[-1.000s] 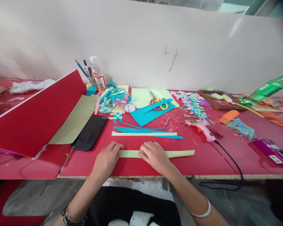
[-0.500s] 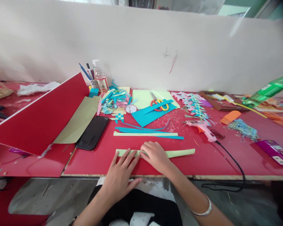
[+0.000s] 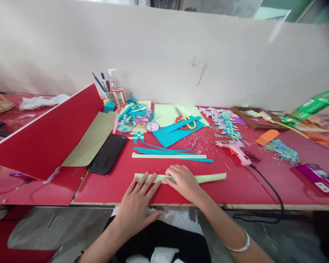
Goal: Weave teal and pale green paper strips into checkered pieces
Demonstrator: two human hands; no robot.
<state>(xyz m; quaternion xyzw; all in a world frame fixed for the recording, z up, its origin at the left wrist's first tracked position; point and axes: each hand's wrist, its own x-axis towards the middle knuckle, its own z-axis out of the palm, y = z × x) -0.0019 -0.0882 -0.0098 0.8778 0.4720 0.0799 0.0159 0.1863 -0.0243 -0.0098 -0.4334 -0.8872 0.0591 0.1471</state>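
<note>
A pale green paper strip [image 3: 212, 177] lies lengthwise near the table's front edge, under both hands. My left hand [image 3: 138, 199] rests with fingers spread and fingertips on the strip's left part. My right hand [image 3: 183, 180] has its fingers curled and thumb pressed onto the strip's middle, closed on the paper; its fingers cover that part. Just beyond lie another pale green strip [image 3: 167, 156] and several blue paper strips [image 3: 200, 160]. Further back, red and yellow scissors [image 3: 192, 123] sit by a blue paper sheet [image 3: 164, 135].
To the left are a black phone [image 3: 106, 154] and a slanted red board [image 3: 57, 135]. A pink glue gun [image 3: 235, 149] with a black cord lies right. Behind are paper scraps [image 3: 131, 117], a woven paper piece [image 3: 224, 120] and a clear bottle [image 3: 117, 89]; a green bottle [image 3: 309, 107] leans far right.
My right hand has slid slightly to the right along the strip. My left hand has shifted a little to the left. The strip stays in about the same place.
</note>
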